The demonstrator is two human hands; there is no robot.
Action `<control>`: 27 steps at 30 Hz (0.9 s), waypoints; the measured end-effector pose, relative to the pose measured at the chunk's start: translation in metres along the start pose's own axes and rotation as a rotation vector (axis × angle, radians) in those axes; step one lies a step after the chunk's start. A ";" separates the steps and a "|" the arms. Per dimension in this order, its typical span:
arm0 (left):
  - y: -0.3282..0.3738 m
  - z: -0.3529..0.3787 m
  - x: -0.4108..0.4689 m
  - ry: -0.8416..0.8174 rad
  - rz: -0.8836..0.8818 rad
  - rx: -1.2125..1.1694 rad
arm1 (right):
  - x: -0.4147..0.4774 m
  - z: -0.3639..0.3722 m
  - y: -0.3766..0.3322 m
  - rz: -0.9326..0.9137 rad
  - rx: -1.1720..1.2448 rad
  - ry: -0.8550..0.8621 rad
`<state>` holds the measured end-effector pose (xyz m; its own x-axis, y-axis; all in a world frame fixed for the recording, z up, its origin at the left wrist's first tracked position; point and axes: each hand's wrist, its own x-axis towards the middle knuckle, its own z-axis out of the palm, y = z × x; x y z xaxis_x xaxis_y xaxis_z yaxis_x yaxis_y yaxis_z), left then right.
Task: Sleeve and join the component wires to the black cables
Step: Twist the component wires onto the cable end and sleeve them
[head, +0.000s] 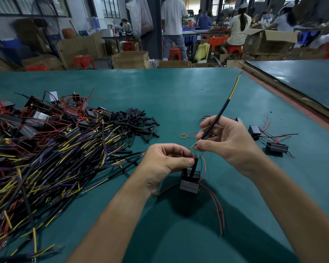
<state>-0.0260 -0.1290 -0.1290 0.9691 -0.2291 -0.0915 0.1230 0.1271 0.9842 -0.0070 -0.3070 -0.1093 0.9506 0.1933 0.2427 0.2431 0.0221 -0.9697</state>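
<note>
My left hand (164, 161) pinches the tip of a black sleeve standing up from a small dark grey component (190, 184) that hangs just above the green table (160, 95). Thin red wires (217, 205) trail from the component toward me. My right hand (229, 141) grips a black cable (221, 111) near its lower end, and the cable slants up and away to a yellow tail with a ring terminal. The cable's bare yellow end sits at my right fingertips, close to the sleeve tip.
A big heap of black cables with yellow and blue ends (51, 162) lies at left, with grey components (36, 118) behind it and several loose black sleeves (136, 122) beside it. Three components with red wires (273, 145) lie at right. People work at benches beyond.
</note>
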 end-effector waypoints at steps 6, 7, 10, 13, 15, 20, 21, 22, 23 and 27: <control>0.002 0.002 -0.001 0.019 -0.026 -0.023 | 0.000 0.002 0.001 -0.023 -0.041 0.020; 0.002 0.001 -0.001 0.026 -0.026 -0.023 | 0.000 0.002 0.000 -0.028 -0.043 0.024; 0.001 0.001 -0.001 0.030 -0.022 -0.022 | 0.000 0.003 -0.001 -0.035 -0.039 0.029; 0.001 0.002 -0.001 0.024 -0.012 -0.025 | 0.000 0.003 -0.001 -0.037 -0.041 0.030; 0.002 0.002 -0.002 0.030 -0.004 -0.023 | 0.000 0.003 -0.001 -0.042 -0.049 0.034; 0.003 0.004 -0.004 0.033 0.000 -0.011 | -0.002 0.004 -0.001 -0.066 -0.064 0.046; 0.002 0.004 -0.004 0.032 -0.002 -0.015 | -0.002 0.004 -0.001 -0.068 -0.056 0.048; 0.002 0.004 -0.004 0.027 -0.004 -0.024 | -0.002 0.004 -0.001 -0.069 -0.044 0.051; 0.001 0.004 -0.004 0.020 -0.007 -0.036 | -0.002 0.004 -0.001 -0.069 -0.030 0.054; 0.001 0.004 -0.002 0.012 -0.027 -0.078 | -0.001 0.005 -0.001 -0.074 0.009 0.065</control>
<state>-0.0290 -0.1326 -0.1270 0.9676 -0.2219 -0.1206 0.1654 0.1959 0.9666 -0.0097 -0.3025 -0.1084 0.9407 0.1265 0.3147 0.3117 0.0432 -0.9492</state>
